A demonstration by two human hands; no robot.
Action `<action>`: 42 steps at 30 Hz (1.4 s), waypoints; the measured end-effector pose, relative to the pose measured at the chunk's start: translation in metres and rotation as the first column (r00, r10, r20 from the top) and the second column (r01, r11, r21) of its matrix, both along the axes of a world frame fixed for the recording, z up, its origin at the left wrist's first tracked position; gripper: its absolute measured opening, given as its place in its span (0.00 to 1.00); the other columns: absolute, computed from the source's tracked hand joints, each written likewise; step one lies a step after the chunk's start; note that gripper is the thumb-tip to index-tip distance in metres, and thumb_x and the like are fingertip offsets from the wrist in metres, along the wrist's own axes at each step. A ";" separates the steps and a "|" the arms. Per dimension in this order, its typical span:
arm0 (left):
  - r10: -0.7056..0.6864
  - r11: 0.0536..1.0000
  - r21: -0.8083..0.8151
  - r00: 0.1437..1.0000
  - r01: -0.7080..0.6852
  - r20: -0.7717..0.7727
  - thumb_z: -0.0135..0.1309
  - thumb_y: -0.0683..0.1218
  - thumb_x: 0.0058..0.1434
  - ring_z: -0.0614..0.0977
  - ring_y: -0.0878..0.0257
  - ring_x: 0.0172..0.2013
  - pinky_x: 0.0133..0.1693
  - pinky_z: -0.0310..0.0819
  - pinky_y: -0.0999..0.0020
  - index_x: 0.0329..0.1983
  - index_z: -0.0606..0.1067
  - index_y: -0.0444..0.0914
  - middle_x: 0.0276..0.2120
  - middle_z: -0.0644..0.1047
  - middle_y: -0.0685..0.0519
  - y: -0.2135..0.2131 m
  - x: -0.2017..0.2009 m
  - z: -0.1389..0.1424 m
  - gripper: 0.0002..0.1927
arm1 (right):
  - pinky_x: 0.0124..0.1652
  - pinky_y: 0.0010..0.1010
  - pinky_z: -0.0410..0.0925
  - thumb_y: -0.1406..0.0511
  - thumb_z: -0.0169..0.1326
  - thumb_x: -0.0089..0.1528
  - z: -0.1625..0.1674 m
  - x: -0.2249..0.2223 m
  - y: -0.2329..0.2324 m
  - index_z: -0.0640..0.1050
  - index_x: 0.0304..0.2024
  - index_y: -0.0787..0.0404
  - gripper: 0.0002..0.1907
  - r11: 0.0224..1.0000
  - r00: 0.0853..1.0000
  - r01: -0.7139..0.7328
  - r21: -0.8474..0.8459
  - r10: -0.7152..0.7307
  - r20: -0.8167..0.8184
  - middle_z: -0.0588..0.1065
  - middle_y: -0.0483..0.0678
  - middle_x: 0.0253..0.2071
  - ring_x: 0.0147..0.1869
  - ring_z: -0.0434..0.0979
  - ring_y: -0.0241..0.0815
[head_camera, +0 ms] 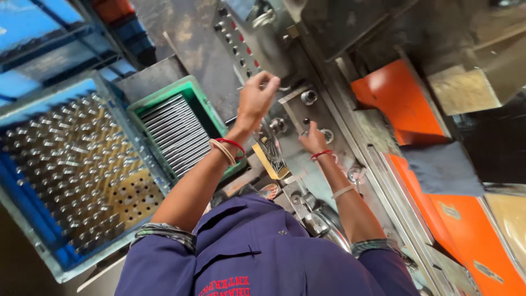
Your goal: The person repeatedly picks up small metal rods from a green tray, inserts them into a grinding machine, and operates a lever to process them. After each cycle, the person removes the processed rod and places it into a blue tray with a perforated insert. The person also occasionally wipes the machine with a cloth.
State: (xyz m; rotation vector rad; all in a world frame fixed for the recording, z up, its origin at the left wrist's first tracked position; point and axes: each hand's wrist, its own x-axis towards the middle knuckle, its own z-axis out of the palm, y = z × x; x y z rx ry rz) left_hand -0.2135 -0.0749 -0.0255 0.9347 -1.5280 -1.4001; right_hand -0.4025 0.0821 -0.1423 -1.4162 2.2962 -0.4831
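My left hand (256, 98), with red and cream bangles at the wrist, is raised against the grey machine face (285, 60). Its fingers are curled, and I cannot tell whether anything is in them. My right hand (313, 140), with a red thread at the wrist, rests lower on the machine bed. Its fingers are pinched on a small dark piece (306, 121) next to round metal fittings (309, 97). A brass-coloured fixture (271, 156) sits between my two forearms. My purple shirt fills the bottom of the view.
A green crate (164, 96) of metal rods lying flat stands left of my left arm. Further left, a blue crate (33, 214) holds several upright rods in a perforated yellow plate. A button panel (235, 41) is above. Orange guards (400, 98) and a grey cloth (441, 167) lie to the right.
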 end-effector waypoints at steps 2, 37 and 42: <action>0.059 0.983 0.174 0.997 -0.050 -0.047 0.61 0.53 0.63 0.70 0.72 0.24 0.27 0.63 0.71 0.27 0.77 0.34 0.21 0.74 0.56 -0.010 0.027 -0.028 0.18 | 0.32 0.35 0.64 0.62 0.58 0.63 0.016 0.026 -0.010 0.72 0.53 0.63 0.19 0.995 0.975 0.018 -0.096 0.004 0.222 0.73 0.50 0.30 0.32 0.72 0.43; 0.506 0.841 0.391 0.802 -0.375 -0.319 0.61 0.49 0.70 0.67 0.75 0.22 0.24 0.57 0.74 0.26 0.78 0.36 0.21 0.71 0.61 -0.065 0.246 -0.086 0.17 | 0.44 0.28 0.69 0.69 0.52 0.70 0.064 0.317 -0.137 0.76 0.46 0.63 0.05 0.917 0.675 -0.180 -0.356 0.379 0.633 0.76 0.50 0.39 0.43 0.75 0.34; 0.614 0.768 0.457 0.719 -0.449 -0.326 0.60 0.51 0.68 0.68 0.73 0.15 0.19 0.58 0.74 0.22 0.73 0.38 0.16 0.69 0.60 -0.073 0.299 -0.064 0.20 | 0.42 0.36 0.68 0.70 0.55 0.65 0.037 0.310 -0.151 0.77 0.48 0.64 0.09 0.809 0.789 -0.540 -0.235 0.583 0.192 0.75 0.53 0.38 0.41 0.74 0.49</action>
